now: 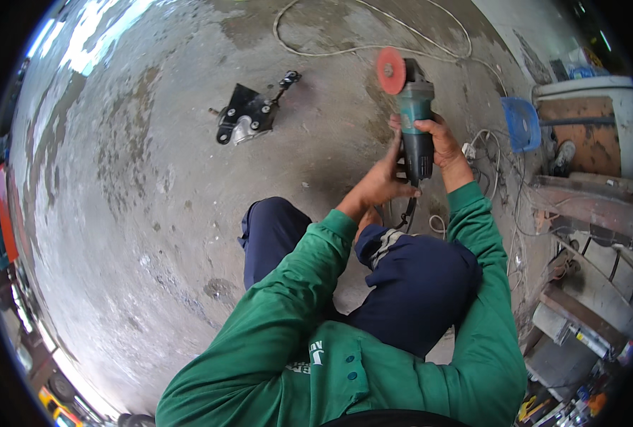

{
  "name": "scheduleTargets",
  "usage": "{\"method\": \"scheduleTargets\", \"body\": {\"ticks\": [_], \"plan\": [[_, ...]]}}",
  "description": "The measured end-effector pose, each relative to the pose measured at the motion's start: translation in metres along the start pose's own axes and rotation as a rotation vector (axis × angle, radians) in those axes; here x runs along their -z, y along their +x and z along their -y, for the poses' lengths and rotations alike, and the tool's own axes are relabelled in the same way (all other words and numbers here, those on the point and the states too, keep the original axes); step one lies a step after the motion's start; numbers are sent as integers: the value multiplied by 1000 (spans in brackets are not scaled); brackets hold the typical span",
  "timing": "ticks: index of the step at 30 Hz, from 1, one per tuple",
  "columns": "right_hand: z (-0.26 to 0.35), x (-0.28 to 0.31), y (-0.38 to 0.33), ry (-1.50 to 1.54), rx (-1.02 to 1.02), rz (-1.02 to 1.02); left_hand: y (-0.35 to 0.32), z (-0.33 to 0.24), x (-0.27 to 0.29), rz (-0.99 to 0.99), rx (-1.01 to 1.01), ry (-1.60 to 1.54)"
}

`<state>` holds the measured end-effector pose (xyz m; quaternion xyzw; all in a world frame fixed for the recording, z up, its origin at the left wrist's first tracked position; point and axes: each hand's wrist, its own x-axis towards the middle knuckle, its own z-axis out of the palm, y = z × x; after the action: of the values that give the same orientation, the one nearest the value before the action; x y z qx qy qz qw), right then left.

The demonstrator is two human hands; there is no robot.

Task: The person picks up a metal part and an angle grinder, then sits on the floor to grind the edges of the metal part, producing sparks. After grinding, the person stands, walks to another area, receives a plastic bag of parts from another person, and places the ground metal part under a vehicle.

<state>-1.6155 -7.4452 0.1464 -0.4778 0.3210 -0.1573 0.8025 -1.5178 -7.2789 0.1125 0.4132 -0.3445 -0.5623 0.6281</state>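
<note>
Right now I am crouched on the concrete floor [153, 235], knees bent in dark blue trousers [409, 277], green sleeves [288, 285] reaching out in front of me. Both of my hands are on the angle grinder [410, 114], which is held off the floor, its teal and black body pointing away from me. My right hand [444, 142] is wrapped tight around the grinder's body from the right side, fingers closed over the top. My left hand [384, 178] is closed against the near end of the handle, on its left side, just where the black cord leaves it. The reddish disc [391, 70] sits at the far end, facing left. Well apart to the left, farther out on the floor, lies a black metal bracket [249, 114] with bolts and a silvery part. A pale cable [345, 48] loops across the floor beyond the grinder. To the right stand a blue plastic stool [521, 122] and cluttered metal racks [587, 213].
</note>
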Motion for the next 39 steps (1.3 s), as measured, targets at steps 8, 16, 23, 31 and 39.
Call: {"method": "scheduleTargets", "body": {"ticks": [8,16,23,31,39], "plan": [[16,-21,38,121,-54,-62,-13,-35,13,-304,-314,628],[32,-42,63,93,-19,-13,-33,-66,111,-333,-137,811],[-19,0,97,-324,-107,-149,-68,-69,298,-979,523,1277],[-95,-22,118,-611,-179,-80,-59,-53,323,-856,562,1211],[-93,-56,138,-655,-141,183,-122,-28,254,-844,624,1088]]}}
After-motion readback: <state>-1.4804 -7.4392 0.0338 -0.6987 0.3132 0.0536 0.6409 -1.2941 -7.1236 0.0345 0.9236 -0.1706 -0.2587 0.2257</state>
